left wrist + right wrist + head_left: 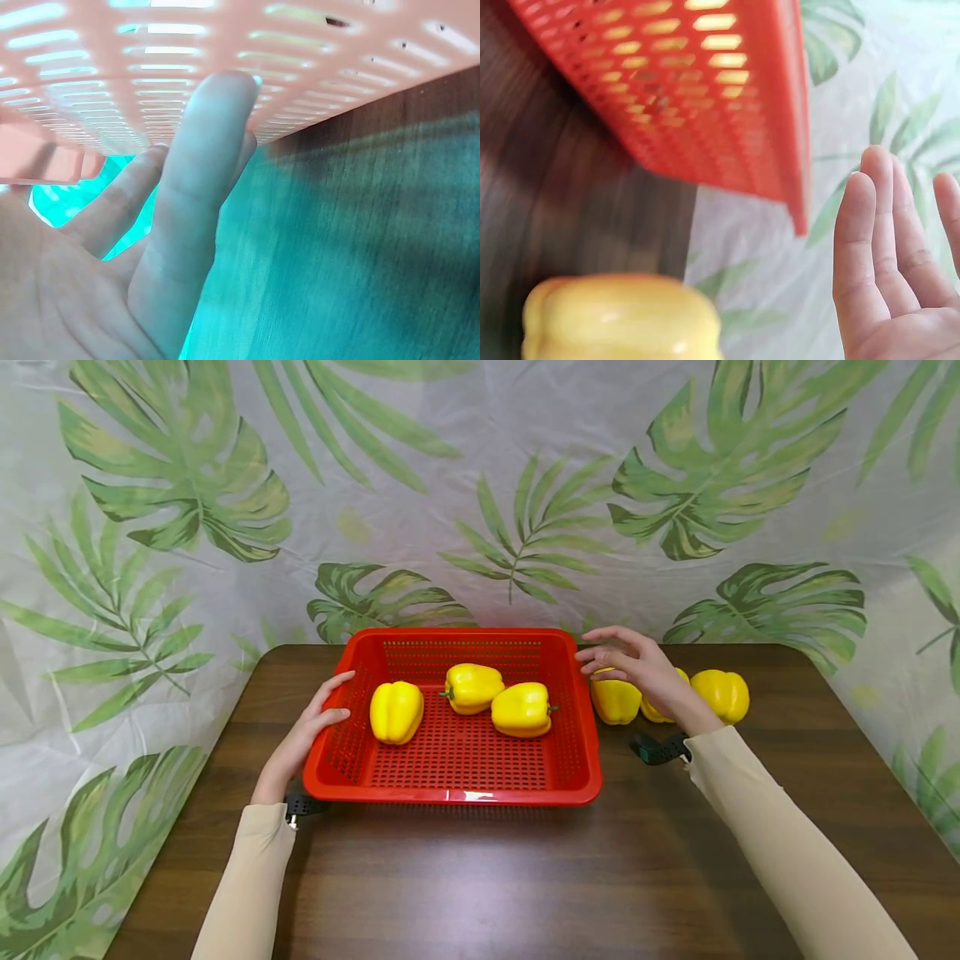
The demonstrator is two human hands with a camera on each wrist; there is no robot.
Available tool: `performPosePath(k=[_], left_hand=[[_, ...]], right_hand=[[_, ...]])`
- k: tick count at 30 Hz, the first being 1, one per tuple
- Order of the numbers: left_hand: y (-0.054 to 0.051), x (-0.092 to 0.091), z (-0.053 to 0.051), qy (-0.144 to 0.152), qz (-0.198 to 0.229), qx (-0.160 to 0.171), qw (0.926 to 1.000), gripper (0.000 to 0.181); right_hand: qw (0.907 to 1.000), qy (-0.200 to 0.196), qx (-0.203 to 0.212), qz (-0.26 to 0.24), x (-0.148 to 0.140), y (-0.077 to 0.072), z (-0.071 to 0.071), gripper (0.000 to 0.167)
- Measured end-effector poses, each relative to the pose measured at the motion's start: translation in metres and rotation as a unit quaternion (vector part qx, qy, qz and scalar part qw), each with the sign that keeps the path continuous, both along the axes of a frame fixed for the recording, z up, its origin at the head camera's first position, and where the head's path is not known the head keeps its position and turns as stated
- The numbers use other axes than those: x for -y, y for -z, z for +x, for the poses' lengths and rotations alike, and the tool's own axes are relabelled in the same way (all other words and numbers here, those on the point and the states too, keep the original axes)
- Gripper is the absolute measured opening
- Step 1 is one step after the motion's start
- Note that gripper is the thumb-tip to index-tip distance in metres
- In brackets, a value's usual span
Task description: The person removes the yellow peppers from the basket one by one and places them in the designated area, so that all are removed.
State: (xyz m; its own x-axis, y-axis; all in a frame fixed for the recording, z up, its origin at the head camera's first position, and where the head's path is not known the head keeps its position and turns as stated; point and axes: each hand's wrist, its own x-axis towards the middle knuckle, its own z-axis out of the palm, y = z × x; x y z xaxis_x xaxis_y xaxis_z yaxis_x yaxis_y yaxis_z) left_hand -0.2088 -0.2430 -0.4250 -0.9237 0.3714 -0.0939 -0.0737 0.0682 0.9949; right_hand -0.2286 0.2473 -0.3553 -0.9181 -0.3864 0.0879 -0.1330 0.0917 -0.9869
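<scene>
A red plastic basket (450, 796) with slotted walls stands on the table; three yellow bell peppers lie inside: one left (396, 713), one at the back (474, 687), one right (521, 710). My left hand (300, 739) grips its left rim, thumb over the top; in the left wrist view, long fingers (196, 161) touch the outer wall. Just off the right rim hovers my right hand (645, 672), fingers loosely extended, holding nothing. Below and beside it lie three more bell peppers: one by the basket (617, 700), one mostly hidden (655, 708), one farther right (722, 695).
The dark wooden table (480, 885) carries everything. Behind it and along the sides hangs a pale cloth (525, 410) printed with green leaves. Dark straps with small devices are worn at both wrists, such as the right one (660, 749).
</scene>
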Motion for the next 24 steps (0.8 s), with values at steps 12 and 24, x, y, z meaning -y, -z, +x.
performPosePath(k=[12,24], left_hand=[[0.0,0.0,0.0,0.0,0.005,0.0,1.0,0.056],[-0.001,0.0,0.0,0.001,0.002,-0.001,1.0,0.057]], right_hand=[[0.9992,-0.035,-0.006,0.017,0.046,-0.011,-0.008,0.033],[0.9961,-0.084,-0.014,0.023,0.096,-0.007,-0.011,0.033]])
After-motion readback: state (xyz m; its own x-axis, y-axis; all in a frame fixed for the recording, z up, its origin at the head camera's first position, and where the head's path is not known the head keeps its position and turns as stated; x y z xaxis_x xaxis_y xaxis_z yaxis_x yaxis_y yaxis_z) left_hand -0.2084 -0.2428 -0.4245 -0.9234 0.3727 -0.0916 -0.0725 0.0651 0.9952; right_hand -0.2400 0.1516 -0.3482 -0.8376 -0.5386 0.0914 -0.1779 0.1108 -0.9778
